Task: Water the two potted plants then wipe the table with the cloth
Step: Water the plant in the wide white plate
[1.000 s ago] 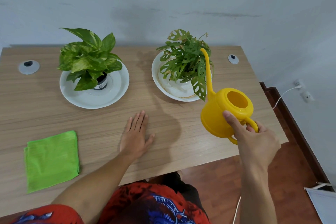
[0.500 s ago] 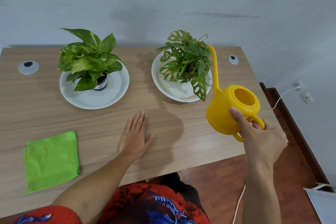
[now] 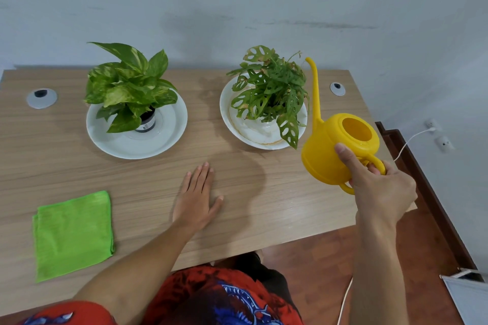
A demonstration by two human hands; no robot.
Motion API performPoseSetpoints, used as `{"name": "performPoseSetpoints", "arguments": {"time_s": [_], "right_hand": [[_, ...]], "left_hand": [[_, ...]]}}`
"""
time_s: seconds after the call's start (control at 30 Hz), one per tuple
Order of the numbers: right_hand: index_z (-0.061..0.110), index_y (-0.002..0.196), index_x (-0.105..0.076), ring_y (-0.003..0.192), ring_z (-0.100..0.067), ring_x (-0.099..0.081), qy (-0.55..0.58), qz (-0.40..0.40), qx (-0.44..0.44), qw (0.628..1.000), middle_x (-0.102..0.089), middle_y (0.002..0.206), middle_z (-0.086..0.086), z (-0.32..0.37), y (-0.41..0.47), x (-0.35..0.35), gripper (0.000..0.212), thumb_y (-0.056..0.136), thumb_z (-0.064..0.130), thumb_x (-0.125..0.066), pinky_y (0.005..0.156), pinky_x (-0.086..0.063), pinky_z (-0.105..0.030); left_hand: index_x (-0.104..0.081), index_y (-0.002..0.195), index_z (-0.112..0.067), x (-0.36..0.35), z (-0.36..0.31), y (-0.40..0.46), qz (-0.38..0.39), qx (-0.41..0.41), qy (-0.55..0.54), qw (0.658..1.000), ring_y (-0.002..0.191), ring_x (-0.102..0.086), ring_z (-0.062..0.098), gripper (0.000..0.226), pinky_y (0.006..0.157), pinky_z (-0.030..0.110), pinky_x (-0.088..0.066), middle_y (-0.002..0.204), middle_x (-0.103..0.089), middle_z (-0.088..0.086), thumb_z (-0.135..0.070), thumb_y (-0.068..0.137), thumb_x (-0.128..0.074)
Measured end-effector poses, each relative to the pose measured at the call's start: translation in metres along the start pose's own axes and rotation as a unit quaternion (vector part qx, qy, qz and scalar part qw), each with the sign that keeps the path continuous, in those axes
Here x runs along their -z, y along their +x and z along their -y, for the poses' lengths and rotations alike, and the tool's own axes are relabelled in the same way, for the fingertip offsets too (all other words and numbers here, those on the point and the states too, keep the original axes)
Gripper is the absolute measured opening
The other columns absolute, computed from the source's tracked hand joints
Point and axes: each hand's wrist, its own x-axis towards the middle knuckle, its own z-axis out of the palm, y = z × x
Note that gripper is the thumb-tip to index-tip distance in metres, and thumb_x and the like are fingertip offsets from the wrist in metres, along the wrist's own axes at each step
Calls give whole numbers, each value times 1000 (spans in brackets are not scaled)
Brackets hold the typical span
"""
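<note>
No readable text is showing anywhere. The dark pot point(image 3: 146, 122) under the left plant is carrying a white label, but its print is staying too small to read.

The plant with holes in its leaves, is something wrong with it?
The holey plant has brown, dried edges on some top leaves, and its white dish shows a brownish ring stain. The leafy plant beside it looks healthy.
</note>
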Motion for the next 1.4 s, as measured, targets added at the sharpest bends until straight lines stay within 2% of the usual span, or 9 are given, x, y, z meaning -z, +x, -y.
{"name": "performPoseSetpoints", "arguments": {"time_s": [0.1,0.27,0.37,0.8,0.97,1.17,1.3,1.4], "right_hand": [[10,67,-64,69,-36,-71,2,-2,2,1000,-68,65,-9,3,5,-3,80,45,86,-78,73,-60,-56],[23,58,-58,70,-31,-72,-20,-4,-4,1000,-64,61,3,9,12,-9,69,45,88,-76,74,-60,-55],[24,60,-59,70,-30,-73,-21,0,-3,1000,-65,62,6,12,16,-13,69,44,89,-75,75,-61,-53],[30,62,-59,76,-26,-72,-40,13,6,999,-60,63,13,27,30,-27,66,44,92,-70,79,-61,-53],[21,75,-69,79,-24,-72,-28,15,8,999,-61,64,12,32,35,-32,74,47,89,-73,80,-61,-52],[21,78,-69,82,-26,-72,-31,17,16,999,-63,68,7,38,37,-36,74,49,90,-71,80,-60,-53],[29,73,-64,82,-27,-72,-20,22,23,999,-67,76,1,42,36,-38,67,47,90,-70,79,-61,-53],[25,79,-65,84,-27,-72,-15,25,23,999,-67,79,2,43,36,-40,72,47,90,-71,79,-61,-52]], "left_hand": [[-13,160,-9,0,0,0,3,1,3,1000,156,1,19,80,125,44,-4,169,-4,7,-59,99,-28],[-12,160,-9,0,0,-1,4,2,10,1000,156,2,19,80,125,44,-4,169,-3,6,-60,99,-27],[-16,159,-9,0,0,0,-2,2,4,1000,156,-2,20,80,125,45,-5,169,-6,7,-59,99,-29],[-14,160,-10,0,-1,0,-2,9,4,1000,156,2,18,80,125,45,-7,169,-5,6,-59,99,-30],[-15,160,-9,-1,0,0,-3,9,1,1000,156,0,18,80,125,45,-7,169,-6,6,-60,99,-30],[-15,160,-10,0,0,0,-4,9,2,1000,156,0,19,80,125,45,-8,169,-7,7,-59,98,-31],[-12,160,-10,-1,0,-1,0,8,6,1000,156,2,19,81,125,45,-8,169,-4,6,-59,99,-29],[-13,160,-10,-1,0,0,-3,9,1,1000,156,0,19,81,125,45,-9,169,-6,6,-59,98,-32]]}}
